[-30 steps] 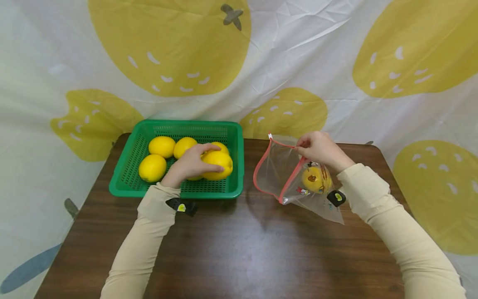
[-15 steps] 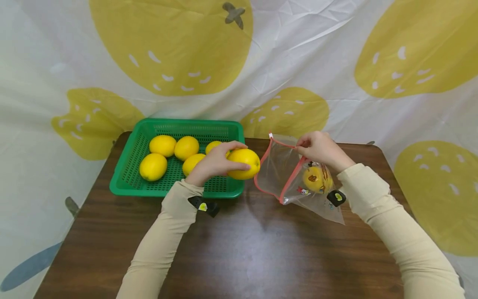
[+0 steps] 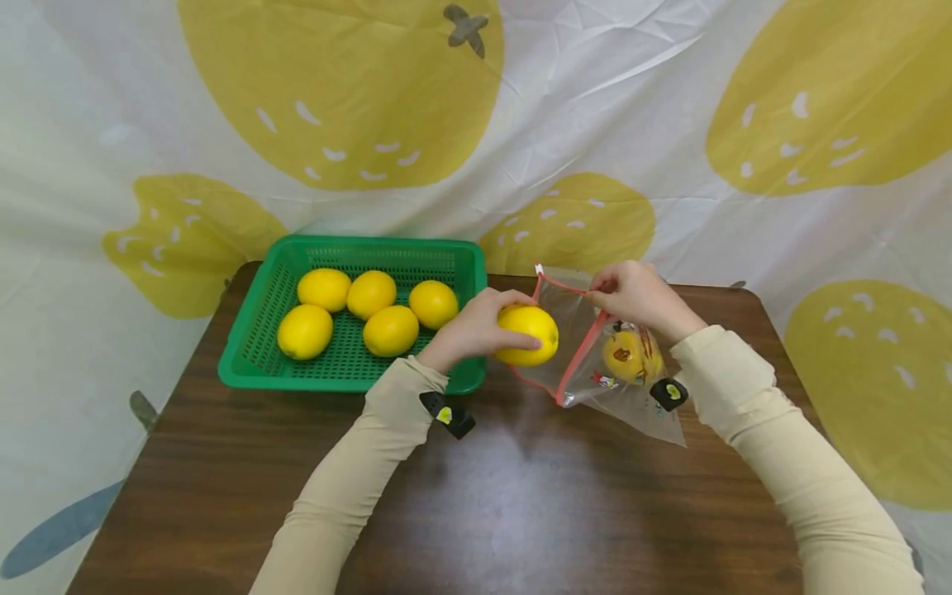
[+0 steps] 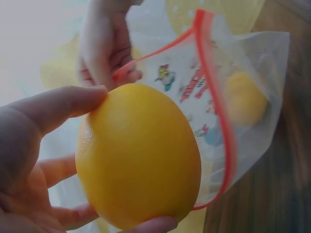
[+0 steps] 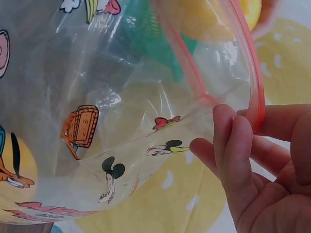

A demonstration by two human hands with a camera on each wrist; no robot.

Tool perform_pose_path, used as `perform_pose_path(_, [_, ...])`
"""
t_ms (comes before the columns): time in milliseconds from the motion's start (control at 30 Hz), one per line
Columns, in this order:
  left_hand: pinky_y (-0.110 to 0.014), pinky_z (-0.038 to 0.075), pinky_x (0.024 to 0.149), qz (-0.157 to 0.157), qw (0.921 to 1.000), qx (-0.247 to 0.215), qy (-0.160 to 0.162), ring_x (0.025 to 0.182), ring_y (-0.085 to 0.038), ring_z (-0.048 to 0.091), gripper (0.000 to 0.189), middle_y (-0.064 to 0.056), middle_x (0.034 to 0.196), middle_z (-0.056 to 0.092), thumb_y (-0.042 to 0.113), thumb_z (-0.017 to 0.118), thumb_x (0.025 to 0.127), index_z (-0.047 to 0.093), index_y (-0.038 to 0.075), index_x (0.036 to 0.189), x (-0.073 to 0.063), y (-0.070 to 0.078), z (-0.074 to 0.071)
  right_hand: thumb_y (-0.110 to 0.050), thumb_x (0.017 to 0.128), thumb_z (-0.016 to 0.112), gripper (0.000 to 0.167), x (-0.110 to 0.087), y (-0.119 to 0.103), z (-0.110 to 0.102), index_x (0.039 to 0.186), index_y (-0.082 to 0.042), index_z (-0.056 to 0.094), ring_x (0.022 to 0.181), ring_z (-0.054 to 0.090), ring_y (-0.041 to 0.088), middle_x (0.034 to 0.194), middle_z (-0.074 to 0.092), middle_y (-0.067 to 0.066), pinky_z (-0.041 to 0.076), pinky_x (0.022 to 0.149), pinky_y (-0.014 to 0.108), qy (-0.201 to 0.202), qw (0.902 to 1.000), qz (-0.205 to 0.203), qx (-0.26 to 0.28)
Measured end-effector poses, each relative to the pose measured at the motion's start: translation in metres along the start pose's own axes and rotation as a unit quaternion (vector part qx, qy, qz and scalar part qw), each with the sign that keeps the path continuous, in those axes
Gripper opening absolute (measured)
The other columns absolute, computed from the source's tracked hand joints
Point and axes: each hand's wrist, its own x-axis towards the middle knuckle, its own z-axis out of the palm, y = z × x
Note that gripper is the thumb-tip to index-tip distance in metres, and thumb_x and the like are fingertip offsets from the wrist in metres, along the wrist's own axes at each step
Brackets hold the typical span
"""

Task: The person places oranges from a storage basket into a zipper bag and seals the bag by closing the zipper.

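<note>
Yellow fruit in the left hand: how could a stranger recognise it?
The brown table bears a green basket; right of it is a clear red-rimmed bag. At the bag's mouth, the left hand grips the yellow fruit, the only one in a hand.

Left fingers (image 3: pixel 516 340) hold a lemon (image 3: pixel 537 324) at, perhaps inside, the open clear bag (image 3: pixel 583 380).

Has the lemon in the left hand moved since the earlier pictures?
Yes: in the head view, the lemon went right, from over the green basket to the mouth of the bag.
</note>
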Motion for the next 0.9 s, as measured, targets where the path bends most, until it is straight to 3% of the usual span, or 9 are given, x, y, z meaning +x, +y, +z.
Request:
perform_pose_path(167, [-0.031,0.041,0.078,-0.004,0.9995,0.023,-0.022,0.104,-0.021,0.043,0.057,-0.01,0.117,0.049,0.036,0.072,0.073,0.055,0.018,0.125,0.006,0.002,0.009,-0.012,0.087,0.057,0.017,0.0,-0.001,0.0,0.09,0.001,0.067,0.058,0.064,0.021,0.075,0.067,0.011,0.052,0.055,0.03,0.003,1.0,0.001,0.002])
perform_pose_path(600, [-0.028,0.04,0.08,0.019,0.9964,0.07,-0.044,0.105,-0.021,0.045,0.057,-0.009,0.118,0.053,0.033,0.071,0.075,0.055,0.015,0.126,0.013,0.006,0.022,-0.013,0.087,0.056,0.018,0.001,-0.003,0.0,0.092,0.001,0.067,0.058,0.064,0.022,0.077,0.068,0.013,0.052,0.054,0.03,0.008,0.9999,0.012,0.008])
perform_pose_path(900, [-0.03,0.039,0.079,0.051,0.9956,0.068,-0.038,0.102,-0.027,0.048,0.046,-0.016,0.11,0.056,0.019,0.065,0.081,0.055,0.01,0.125,0.013,0.008,0.014,-0.009,0.088,0.054,0.016,0.0,-0.006,-0.002,0.087,0.002,0.066,0.054,0.06,0.017,0.069,0.065,0.011,0.046,0.051,0.026,0.023,0.9994,-0.015,-0.023])
